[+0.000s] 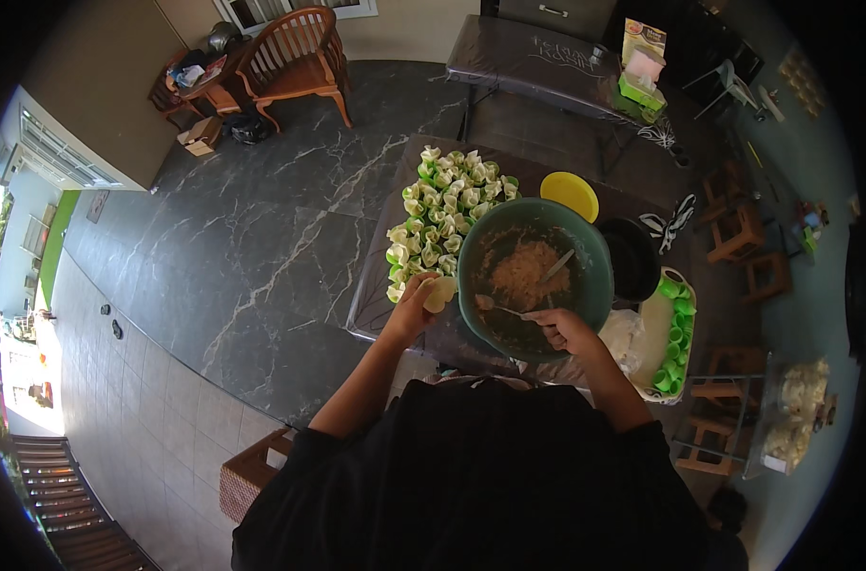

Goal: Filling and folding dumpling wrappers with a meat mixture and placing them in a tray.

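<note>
A pale dough wrapper (pixel 440 293) lies in the grasp of my left hand (pixel 413 308), just left of a large green basin (pixel 475 235). My right hand (pixel 567 331) grips a metal spoon (pixel 508 310) by its handle, low over the basin's near side. A bit of the filling sits on the spoon's tip. Inside the basin is a mound of pinkish-brown minced filling (pixel 522 268), with a second utensil (pixel 559 265) stuck in it. Beyond my left hand stand many small green cups (pixel 433 234) lined with folded pale wrappers.
A yellow lid or plate (pixel 570 195) and a black bowl (pixel 627 260) border the basin. At right, a tray (pixel 679 400) holds loose green cups (pixel 675 342) beside a plastic bag (pixel 622 339). A second covered table (pixel 525 53) stands beyond; wooden stools (pixel 736 232) are at right.
</note>
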A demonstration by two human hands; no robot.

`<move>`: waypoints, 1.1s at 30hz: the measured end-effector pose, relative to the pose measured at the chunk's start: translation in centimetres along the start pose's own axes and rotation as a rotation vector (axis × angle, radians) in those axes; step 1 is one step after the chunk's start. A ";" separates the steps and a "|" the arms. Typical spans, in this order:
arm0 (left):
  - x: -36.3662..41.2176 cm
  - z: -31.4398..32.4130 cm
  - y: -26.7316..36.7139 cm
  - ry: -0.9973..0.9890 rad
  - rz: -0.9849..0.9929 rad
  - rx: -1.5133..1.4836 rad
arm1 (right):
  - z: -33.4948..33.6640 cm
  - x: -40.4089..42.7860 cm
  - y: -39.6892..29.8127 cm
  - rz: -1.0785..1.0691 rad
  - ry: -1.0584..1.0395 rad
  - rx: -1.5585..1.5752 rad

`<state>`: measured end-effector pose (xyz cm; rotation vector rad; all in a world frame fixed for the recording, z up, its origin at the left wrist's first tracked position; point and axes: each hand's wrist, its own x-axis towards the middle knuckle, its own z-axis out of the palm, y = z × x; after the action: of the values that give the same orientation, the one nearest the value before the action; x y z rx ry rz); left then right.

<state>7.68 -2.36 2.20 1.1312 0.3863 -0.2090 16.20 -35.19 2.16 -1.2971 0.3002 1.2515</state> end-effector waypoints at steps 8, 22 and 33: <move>1.8 0.9 -0.6 -0.099 -0.156 -0.273 | 4.6 -4.6 0.1 -0.426 0.066 -0.080; -0.2 2.4 1.8 -0.287 -0.015 -0.208 | 10.0 -9.2 -1.6 -1.203 0.548 -1.465; -0.8 1.7 1.5 -0.319 -0.034 -0.279 | 8.2 -9.0 -2.7 -1.275 0.594 -1.340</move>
<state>7.84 -3.33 4.41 0.8006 0.1447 -0.3485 11.32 -32.39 13.31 -2.3328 -1.0313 -0.2481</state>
